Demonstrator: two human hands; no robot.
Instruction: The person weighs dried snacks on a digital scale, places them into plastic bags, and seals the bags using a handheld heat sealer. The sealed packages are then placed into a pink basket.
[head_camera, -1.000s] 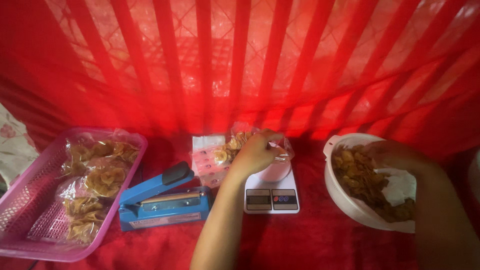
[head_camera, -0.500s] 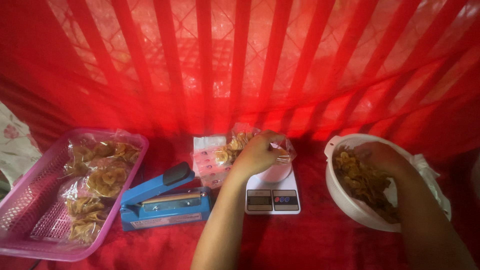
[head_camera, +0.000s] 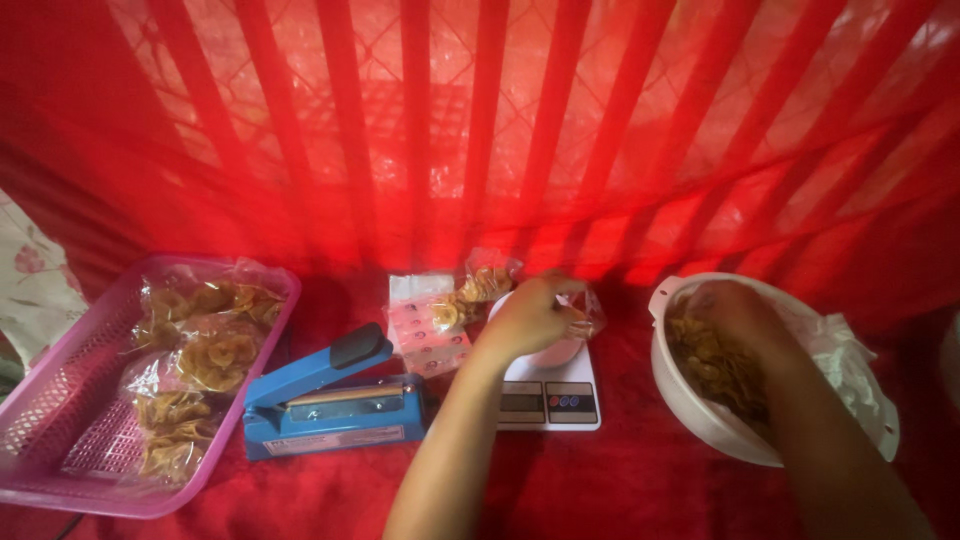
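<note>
Two hands at work over scale and bowl.
Left hand (head_camera: 530, 318) pinches a clear bag (head_camera: 583, 315) above the white scale (head_camera: 548, 398); right hand (head_camera: 735, 312) reaches into the chip-filled bowl (head_camera: 690, 405), its grip hidden.

So all you get of the person is two bare forearms coming up from the bottom edge, no sleeves anywhere in view. No watch, no bracelet, no rings that I can make out on the left hand (head_camera: 527, 318) or the right hand (head_camera: 737, 312). Both arms look slim, and everything's washed in that red light.
</note>
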